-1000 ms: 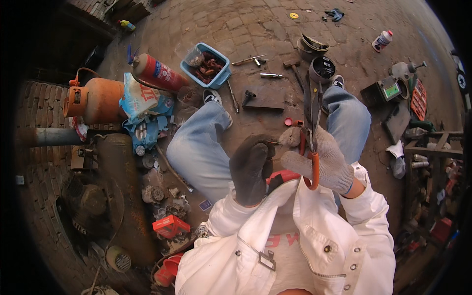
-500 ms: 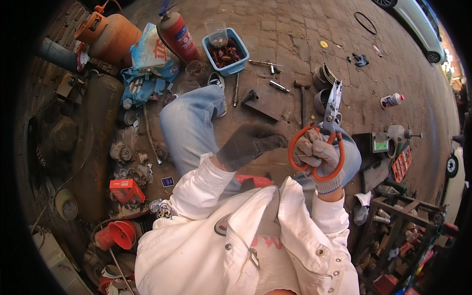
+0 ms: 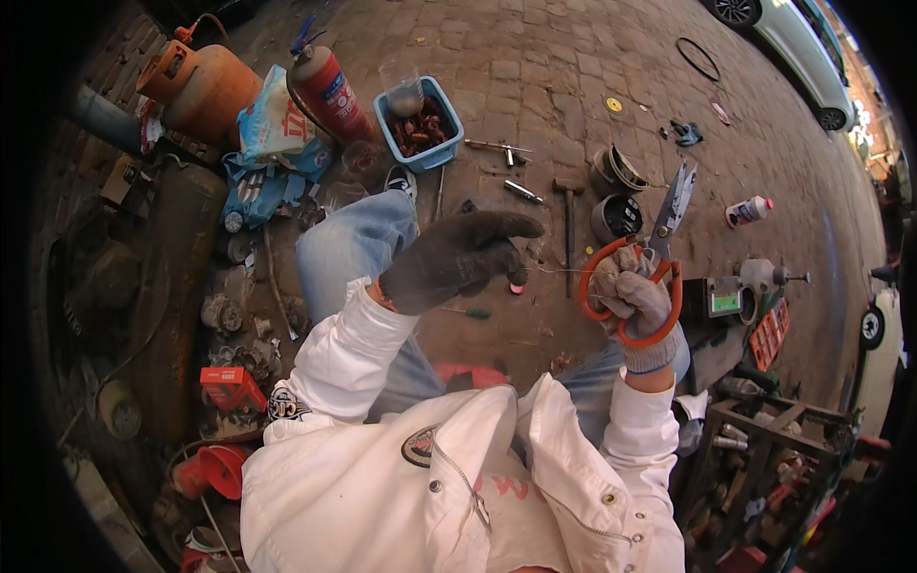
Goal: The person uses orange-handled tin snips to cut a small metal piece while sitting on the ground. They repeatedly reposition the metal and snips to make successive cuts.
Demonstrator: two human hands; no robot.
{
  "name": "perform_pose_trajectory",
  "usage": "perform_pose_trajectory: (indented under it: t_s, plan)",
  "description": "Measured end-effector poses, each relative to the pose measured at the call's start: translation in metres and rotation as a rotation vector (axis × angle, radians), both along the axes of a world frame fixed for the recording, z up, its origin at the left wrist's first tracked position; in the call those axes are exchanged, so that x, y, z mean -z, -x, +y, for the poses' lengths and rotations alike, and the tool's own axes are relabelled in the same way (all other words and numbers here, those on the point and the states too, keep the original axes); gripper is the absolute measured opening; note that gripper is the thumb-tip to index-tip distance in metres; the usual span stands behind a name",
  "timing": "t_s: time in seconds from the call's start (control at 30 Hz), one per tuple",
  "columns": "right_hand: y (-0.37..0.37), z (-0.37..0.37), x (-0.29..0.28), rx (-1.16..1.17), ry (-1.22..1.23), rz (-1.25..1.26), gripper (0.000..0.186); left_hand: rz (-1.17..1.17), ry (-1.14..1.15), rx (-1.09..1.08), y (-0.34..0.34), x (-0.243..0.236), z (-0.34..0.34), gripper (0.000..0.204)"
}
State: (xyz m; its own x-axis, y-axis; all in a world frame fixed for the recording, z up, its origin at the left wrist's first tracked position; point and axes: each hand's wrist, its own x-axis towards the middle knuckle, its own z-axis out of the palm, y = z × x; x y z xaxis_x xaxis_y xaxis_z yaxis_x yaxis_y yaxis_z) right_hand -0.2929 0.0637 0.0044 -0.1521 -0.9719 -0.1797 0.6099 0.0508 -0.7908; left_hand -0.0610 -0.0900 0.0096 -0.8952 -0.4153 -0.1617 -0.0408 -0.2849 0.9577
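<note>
My left hand (image 3: 449, 263), in a black glove, is over the ground in front of me with its index finger stretched out. Its lower fingers pinch a thin copper-coloured wire (image 3: 556, 270), which runs across to my other glove. My right hand (image 3: 632, 304), in a pale knit glove, is closed on a pair of shears with orange loop handles (image 3: 677, 301). Their metal blades (image 3: 674, 205) point up and away, close together. The wire's far end disappears at the right glove's fingers.
Ahead lie a hammer (image 3: 569, 224), a blue bin (image 3: 422, 162) of reddish scraps and two round metal housings (image 3: 617, 218). A fire extinguisher (image 3: 334, 88) and an orange gas cylinder (image 3: 205, 91) stand far left. A metal frame (image 3: 778, 449) is at right, a red box (image 3: 232, 387) at left.
My left hand has moved left and turned, drawing away from the right. A thin wire now shows stretched between them. The shears have shifted slightly right, and the dark block ahead is gone from view.
</note>
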Motion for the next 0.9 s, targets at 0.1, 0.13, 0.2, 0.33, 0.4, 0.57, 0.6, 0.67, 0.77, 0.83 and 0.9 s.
perform_pose_trajectory:
  t_s: [0.1, 0.13, 0.2, 0.33, 0.4, 0.57, 0.6, 0.67, 0.77, 0.83, 0.9]
  plan:
    - [0.013, -0.016, -0.004, 0.039, 0.018, -0.018, 0.018, 0.016, -0.031, 0.044, 0.006, 0.004, -0.015, 0.042]
    - [0.018, -0.022, -0.006, 0.045, 0.017, -0.046, 0.017, -0.019, -0.010, 0.062, 0.009, 0.006, -0.022, 0.041]
    - [0.029, -0.035, -0.013, 0.014, 0.042, 0.046, 0.017, -0.020, 0.116, 0.079, 0.018, 0.010, -0.035, 0.037]
    - [0.048, -0.054, -0.024, -0.055, 0.011, 0.183, 0.018, 0.075, 0.543, 0.072, 0.043, 0.022, -0.053, 0.032]
    - [0.052, -0.061, -0.022, -0.027, -0.053, 0.287, 0.018, 0.103, 0.678, 0.077, 0.057, 0.026, -0.061, 0.030]
    - [0.059, -0.076, -0.010, -0.016, -0.096, 0.257, 0.017, 0.042, 0.616, 0.096, 0.074, 0.028, -0.071, 0.023]
    - [0.060, -0.077, -0.009, -0.004, -0.160, 0.261, 0.018, -0.003, 0.463, 0.073, 0.075, 0.026, -0.071, 0.022]
    - [0.062, -0.078, -0.007, 0.009, -0.200, 0.228, 0.021, -0.056, 0.215, 0.023, 0.073, 0.026, -0.070, 0.020]
    - [0.055, -0.076, 0.000, 0.044, -0.156, 0.111, 0.029, -0.097, 0.029, -0.046, 0.069, 0.025, -0.066, 0.023]
    - [0.050, -0.072, 0.004, 0.064, -0.176, 0.099, 0.030, -0.027, -0.107, -0.120, 0.068, 0.026, -0.063, 0.024]
    - [0.045, -0.067, 0.008, 0.057, -0.188, 0.055, 0.033, 0.013, -0.185, -0.157, 0.065, 0.027, -0.061, 0.024]
